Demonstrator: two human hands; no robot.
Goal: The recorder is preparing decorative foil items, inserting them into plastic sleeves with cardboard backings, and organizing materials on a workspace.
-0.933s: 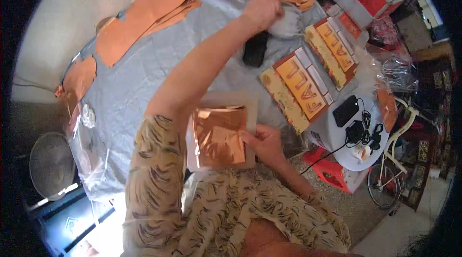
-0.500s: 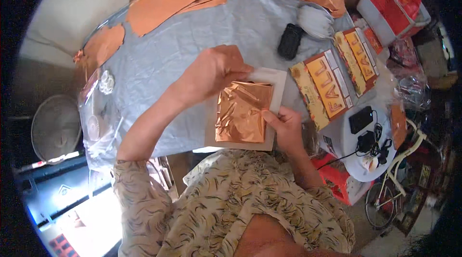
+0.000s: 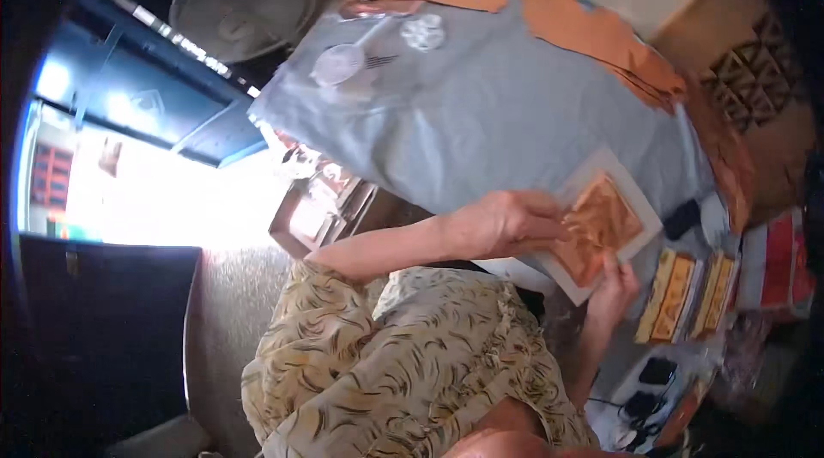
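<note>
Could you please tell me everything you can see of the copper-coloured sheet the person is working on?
The copper sheet is thin, shiny and crinkled like metal foil, orange-brown with bright creases. It lies flat on a pale square card whose border shows around it, at the near edge of the grey-blue table cover. The left hand presses its fingers on the sheet's near side; the right hand holds the card's lower edge.

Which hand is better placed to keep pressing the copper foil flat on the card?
The left hand: its fingers lie on the copper foil. The right hand grips the lower edge of the white card, steadying it.
</note>
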